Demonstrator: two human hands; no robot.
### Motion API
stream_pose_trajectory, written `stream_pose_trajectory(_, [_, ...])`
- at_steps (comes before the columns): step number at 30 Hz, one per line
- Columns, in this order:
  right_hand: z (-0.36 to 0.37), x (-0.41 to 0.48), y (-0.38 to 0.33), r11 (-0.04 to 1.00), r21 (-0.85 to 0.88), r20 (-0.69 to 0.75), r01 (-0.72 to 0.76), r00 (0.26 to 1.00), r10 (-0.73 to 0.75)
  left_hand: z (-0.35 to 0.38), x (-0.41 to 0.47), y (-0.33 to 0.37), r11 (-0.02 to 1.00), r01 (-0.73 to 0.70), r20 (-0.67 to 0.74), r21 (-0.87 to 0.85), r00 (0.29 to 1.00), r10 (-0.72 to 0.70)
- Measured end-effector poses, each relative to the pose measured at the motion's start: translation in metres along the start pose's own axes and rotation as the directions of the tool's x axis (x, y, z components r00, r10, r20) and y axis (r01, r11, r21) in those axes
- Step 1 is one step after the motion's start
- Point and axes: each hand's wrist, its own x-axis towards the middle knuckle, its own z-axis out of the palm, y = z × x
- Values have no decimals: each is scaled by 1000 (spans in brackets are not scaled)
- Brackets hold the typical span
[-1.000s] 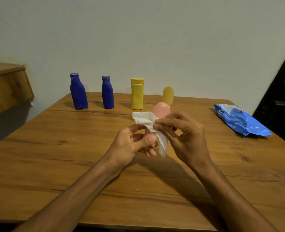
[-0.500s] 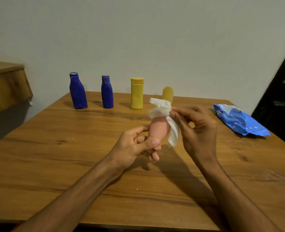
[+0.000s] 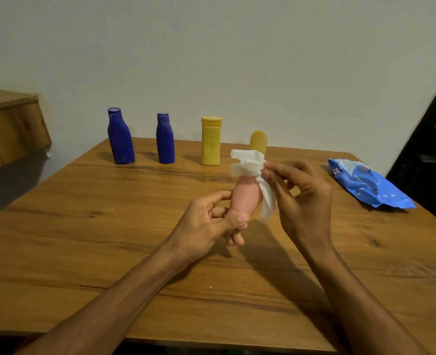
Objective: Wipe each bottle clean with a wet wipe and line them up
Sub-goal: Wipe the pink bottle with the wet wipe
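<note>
Four bottles [image 3: 165,138] lined up at frame's upper centre; fifth, pink bottle [image 3: 246,194], mid-wipe: left hand [image 3: 206,226] fingers pinching its base, right hand [image 3: 300,193] fingertips pinching wet wipe [image 3: 247,162] over its top.

The left hand [image 3: 206,224] pinched low with thumb and fingers (palm turned inward); the right hand [image 3: 301,201] pinched higher, both forearms extended forward.
</note>
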Motion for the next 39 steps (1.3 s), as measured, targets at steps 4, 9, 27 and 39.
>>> stream_pose_trajectory(4, [6,-6,-2,998,44,216,47,975,-55,-5,2,4,998,-23,-63,-51,998,20])
stream_pose_trajectory(9, [0,-1,2,1000,-15,45,13,999,-12,-3,0,3,999,33,5,-32,999,-33])
stream_pose_trajectory(27, [6,-8,-6,996,42,252,74,964,-82,-6,2,1,1000,-4,-86,-13,996,3])
stream_pose_trajectory(39, [2,-4,-4,998,63,129,25,991,-33,-4,1,7,989,35,-25,-142,999,-38])
